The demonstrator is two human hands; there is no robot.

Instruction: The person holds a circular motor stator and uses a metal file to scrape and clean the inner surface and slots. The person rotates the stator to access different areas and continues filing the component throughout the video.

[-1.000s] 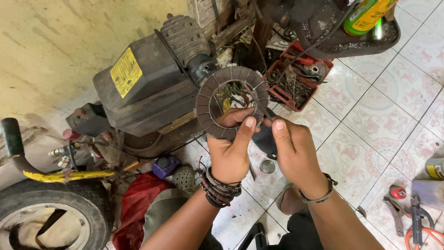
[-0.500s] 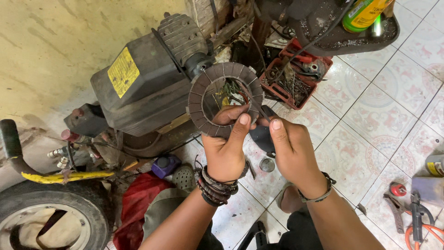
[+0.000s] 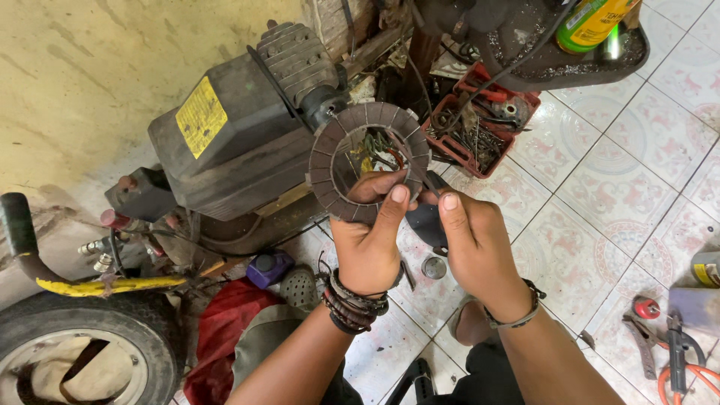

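Note:
My left hand (image 3: 369, 240) holds up a flat brown ring-shaped friction plate (image 3: 330, 161) with segmented pads, gripped at its lower edge between thumb and fingers. My right hand (image 3: 472, 244) is beside it, thumb up, fingers closed on the plate's lower right rim and touching a dark part (image 3: 426, 222) behind. Through the ring's hole I see coloured wires. Both wrists wear bracelets.
A black engine-driven machine (image 3: 225, 142) with a yellow label stands against the wall at left. A red tray of metal parts (image 3: 480, 135) lies on the tiled floor. A tyre (image 3: 82, 352) is lower left, pliers (image 3: 675, 345) lower right, a green can (image 3: 592, 22) at the top.
The plate and both hands have shifted slightly left and up in view. My grip on the plate stays the same.

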